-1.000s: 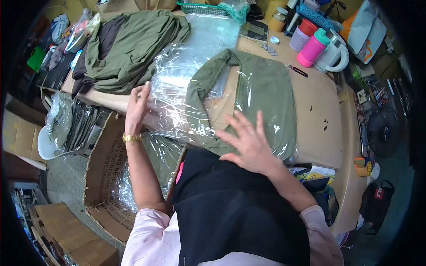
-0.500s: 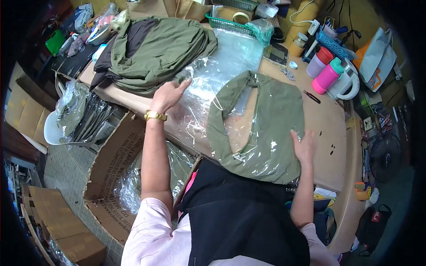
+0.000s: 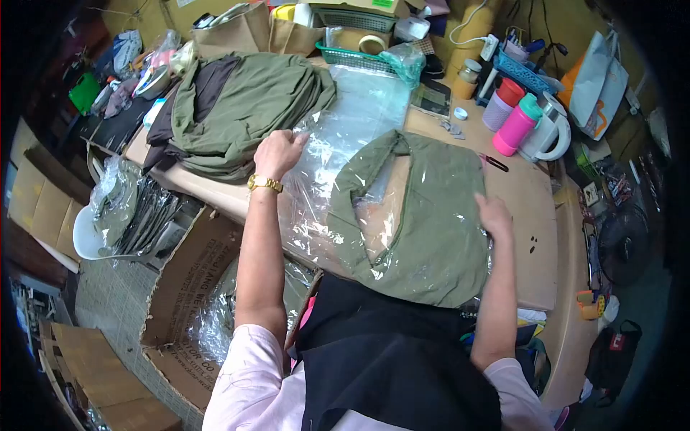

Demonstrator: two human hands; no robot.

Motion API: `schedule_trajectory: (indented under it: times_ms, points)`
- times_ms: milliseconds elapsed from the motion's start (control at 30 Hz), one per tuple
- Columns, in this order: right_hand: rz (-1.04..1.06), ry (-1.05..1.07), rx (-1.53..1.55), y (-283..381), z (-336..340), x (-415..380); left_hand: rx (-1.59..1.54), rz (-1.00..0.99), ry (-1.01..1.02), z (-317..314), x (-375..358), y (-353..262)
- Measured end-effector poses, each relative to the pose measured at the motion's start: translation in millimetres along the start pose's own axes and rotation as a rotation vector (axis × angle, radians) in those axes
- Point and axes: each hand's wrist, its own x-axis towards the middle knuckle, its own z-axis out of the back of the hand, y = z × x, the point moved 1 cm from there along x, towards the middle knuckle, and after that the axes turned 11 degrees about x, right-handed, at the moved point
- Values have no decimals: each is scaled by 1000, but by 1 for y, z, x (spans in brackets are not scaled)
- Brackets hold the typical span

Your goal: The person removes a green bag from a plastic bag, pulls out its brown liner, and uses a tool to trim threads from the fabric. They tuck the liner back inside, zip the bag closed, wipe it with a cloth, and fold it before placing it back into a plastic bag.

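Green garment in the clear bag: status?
Green garment lies flat, bagged. Left hand closed on clear bag, left end. Right hand at garment's right edge, grip unclear. Small dark tool just beyond right hand.

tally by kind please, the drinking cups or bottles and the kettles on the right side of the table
Cups or bottles: 2 (pink bottle, lilac cup with a red top)
Kettles: 1 (white kettle)
Total: 3

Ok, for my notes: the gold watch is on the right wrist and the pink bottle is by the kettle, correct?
Wrong wrist: the head view shows the gold watch on the left wrist; the pink bottle is by the kettle.
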Motion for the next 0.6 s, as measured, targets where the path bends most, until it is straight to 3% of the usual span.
schedule_trajectory:
  times_ms: [67,100,133,167,200,233,267,333,367,433,500,567,600]
  points:
    - [2,5,-6,-11,3,1,-145,-180,-255,-11,9,-4]
    - [12,21,-13,-17,3,3,-145,-193,-263,-10,9,-5]
    - [-135,83,-44,-24,17,5,-488,-178,-153,-12,3,-3]
    - [-137,80,-42,-30,24,5,-828,-154,-32,-17,-7,-1]
    - [-56,-38,-68,-10,46,-13,-914,-80,71,-10,-26,-20]
    - [23,-153,-91,4,54,-26,-743,-90,64,-11,-35,-30]
    - [11,-149,-88,11,45,-32,-767,-99,86,-17,-40,-38]
    - [351,-109,-100,20,29,-38,-963,-172,193,-37,-27,-38]
    - [349,-112,-100,11,19,-36,-963,-176,194,-48,-16,-26]
    - [294,-30,-184,-3,-2,-35,-960,-82,-151,-46,-3,-5]
    - [244,3,-186,-8,1,-31,-1146,92,-381,-36,12,40]
    - [224,-5,-191,-11,2,-27,-1077,69,-445,-5,-3,52]
    - [223,-14,-190,-9,1,-26,-1048,87,-144,15,-22,47]
